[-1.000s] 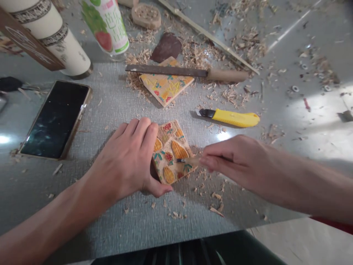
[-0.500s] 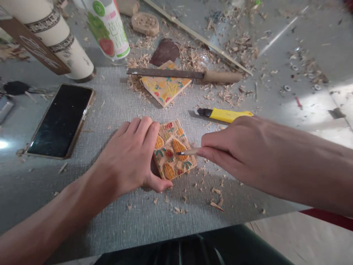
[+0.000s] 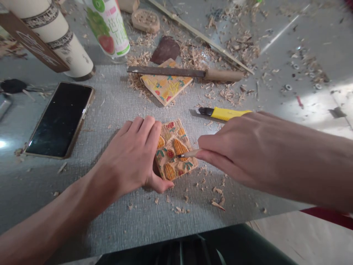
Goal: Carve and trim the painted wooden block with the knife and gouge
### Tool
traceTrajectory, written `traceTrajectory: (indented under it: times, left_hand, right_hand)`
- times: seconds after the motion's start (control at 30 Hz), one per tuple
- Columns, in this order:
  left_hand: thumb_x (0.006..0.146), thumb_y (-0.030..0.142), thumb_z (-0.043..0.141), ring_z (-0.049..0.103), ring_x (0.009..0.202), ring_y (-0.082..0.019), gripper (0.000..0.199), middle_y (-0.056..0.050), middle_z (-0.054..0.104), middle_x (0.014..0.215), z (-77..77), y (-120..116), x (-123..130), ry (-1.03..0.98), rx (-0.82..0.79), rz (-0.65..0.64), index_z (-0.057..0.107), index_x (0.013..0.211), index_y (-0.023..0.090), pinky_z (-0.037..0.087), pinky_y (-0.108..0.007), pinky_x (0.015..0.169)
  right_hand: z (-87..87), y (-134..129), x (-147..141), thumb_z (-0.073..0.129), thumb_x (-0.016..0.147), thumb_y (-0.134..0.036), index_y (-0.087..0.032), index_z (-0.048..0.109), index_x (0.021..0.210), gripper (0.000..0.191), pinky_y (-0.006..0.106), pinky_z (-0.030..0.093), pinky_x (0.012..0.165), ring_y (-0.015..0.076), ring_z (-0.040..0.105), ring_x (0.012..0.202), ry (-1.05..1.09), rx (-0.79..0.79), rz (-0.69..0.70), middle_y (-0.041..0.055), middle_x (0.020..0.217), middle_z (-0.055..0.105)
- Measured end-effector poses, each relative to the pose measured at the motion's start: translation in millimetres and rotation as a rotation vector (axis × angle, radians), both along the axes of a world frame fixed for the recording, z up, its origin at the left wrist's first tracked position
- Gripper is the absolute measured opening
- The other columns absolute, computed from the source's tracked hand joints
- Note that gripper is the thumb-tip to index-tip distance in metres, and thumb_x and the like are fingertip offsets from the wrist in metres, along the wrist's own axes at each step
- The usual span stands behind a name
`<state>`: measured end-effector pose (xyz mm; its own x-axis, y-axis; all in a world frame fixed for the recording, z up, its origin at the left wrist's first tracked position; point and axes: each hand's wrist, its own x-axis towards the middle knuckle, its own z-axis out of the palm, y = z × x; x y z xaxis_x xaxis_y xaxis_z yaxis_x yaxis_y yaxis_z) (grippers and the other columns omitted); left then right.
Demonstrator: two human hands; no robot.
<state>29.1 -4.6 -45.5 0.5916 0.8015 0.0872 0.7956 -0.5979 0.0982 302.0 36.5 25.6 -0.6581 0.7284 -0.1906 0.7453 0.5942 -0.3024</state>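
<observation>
A square wooden block (image 3: 176, 129), carved and painted with orange, red and green fruit and leaf shapes, lies flat on the table. My left hand (image 3: 138, 151) grips its left side, thumb at the near corner and fingers along the far left edge. In my right hand (image 3: 220, 151) is a slim carving tool (image 3: 190, 153) with a pale handle and a small dark metal tip. The tip rests on the block beside the central orange shape. Just beyond my right hand lies a yellow utility knife (image 3: 226, 113), partly covered by the hand.
A file (image 3: 168, 71) with a wooden handle lies across a second painted square (image 3: 165, 90). A phone (image 3: 59, 119), stacked paper cups (image 3: 71, 51) and a bottle (image 3: 110, 29) stand or lie left. Farther back are sandpaper (image 3: 165, 49), a carved wooden oval (image 3: 145, 21), a long strip (image 3: 198, 35) and wood shavings.
The tool tip has shifted slightly toward me on the block. My right hand has edged a little left; my left hand keeps its hold.
</observation>
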Motion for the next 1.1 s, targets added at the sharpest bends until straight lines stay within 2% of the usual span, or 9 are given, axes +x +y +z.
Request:
traceTrajectory:
  times: [0.07,0.13,0.3,0.43,0.5,0.6,0.7,0.97,1.1]
  left_hand:
    - [0.052,0.082,0.099,0.07,0.102,-0.047,0.118,-0.03,0.073,0.122,0.5,0,1,0.001,-0.012,-0.008,0.071,0.129,-0.002,0.064,-0.062,0.088]
    - [0.05,0.081,0.1,0.07,0.102,-0.046,0.117,-0.029,0.073,0.121,0.9,0,1,0.006,-0.015,-0.006,0.071,0.127,-0.001,0.064,-0.062,0.089]
    - [0.046,0.08,0.101,0.071,0.104,-0.045,0.119,-0.029,0.073,0.123,0.5,-1,3,0.037,0.022,0.019,0.072,0.128,-0.001,0.065,-0.059,0.091]
    - [0.048,0.078,0.103,0.072,0.107,-0.047,0.119,-0.029,0.073,0.123,0.7,-1,2,0.015,0.023,0.021,0.071,0.13,-0.002,0.065,-0.059,0.094]
    - [0.05,0.078,0.103,0.073,0.108,-0.047,0.118,-0.029,0.073,0.124,1.5,-1,2,0.015,0.01,0.02,0.071,0.131,-0.002,0.065,-0.059,0.095]
    - [0.052,0.079,0.102,0.073,0.111,-0.049,0.12,-0.03,0.073,0.128,2.8,-1,2,0.025,0.002,0.03,0.071,0.135,-0.002,0.065,-0.061,0.096]
    - [0.054,0.08,0.101,0.073,0.114,-0.05,0.122,-0.031,0.073,0.131,3.6,-2,2,0.046,-0.027,0.045,0.069,0.138,-0.002,0.065,-0.063,0.099]
    - [0.055,0.082,0.1,0.073,0.117,-0.051,0.126,-0.033,0.071,0.136,4.4,-1,1,0.066,-0.064,0.051,0.068,0.143,-0.003,0.064,-0.063,0.101]
    - [0.054,0.086,0.098,0.072,0.115,-0.051,0.129,-0.032,0.071,0.134,2.9,-1,1,0.064,-0.06,0.049,0.068,0.143,-0.003,0.064,-0.063,0.102]
  right_hand:
    - [-3.6,12,2,0.053,0.117,-0.047,-0.027,0.059,0.073,0.049,0.041,0.025,0.064,0.0188,0.039,0.058,-0.018,-0.131,0.176,0.0006,0.058,0.054]
    - [-9.3,21,5,0.049,0.119,-0.047,-0.027,0.058,0.078,0.046,0.038,0.03,0.065,0.0169,0.044,0.058,0.028,-0.257,0.197,-0.0027,0.06,0.053]
    - [-22.0,12,11,0.05,0.113,-0.059,-0.025,0.051,0.071,0.054,0.034,0.028,0.057,0.0122,0.034,0.051,0.012,-0.499,-0.096,-0.0059,0.056,0.039]
    - [-22.2,-4,14,0.048,0.107,-0.079,-0.026,0.063,0.073,0.064,0.032,0.025,0.05,0.0134,0.033,0.052,-0.046,-0.642,-0.317,-0.0053,0.058,0.037]
    - [-17.3,-9,16,0.047,0.109,-0.077,-0.026,0.06,0.071,0.064,0.031,0.026,0.05,0.0132,0.033,0.052,-0.065,-0.545,-0.315,-0.005,0.058,0.037]
    - [-7.9,-17,17,0.047,0.113,-0.061,-0.025,0.049,0.067,0.059,0.031,0.027,0.051,0.0121,0.034,0.05,-0.073,-0.311,-0.222,-0.0041,0.055,0.043]
    - [-3.6,-23,14,0.049,0.116,-0.048,-0.025,0.053,0.069,0.053,0.032,0.025,0.052,0.0119,0.036,0.048,-0.058,-0.145,-0.127,-0.0038,0.054,0.047]
    - [-14.3,-43,12,0.044,0.125,-0.04,-0.025,0.056,0.082,0.047,0.037,0.017,0.058,0.0139,0.035,0.051,-0.025,0.168,0.091,-0.0059,0.059,0.045]
    - [-15.4,-54,21,0.04,0.128,-0.04,-0.026,0.057,0.087,0.047,0.04,0.016,0.06,0.0147,0.04,0.052,0.067,0.212,0.135,-0.0058,0.065,0.049]
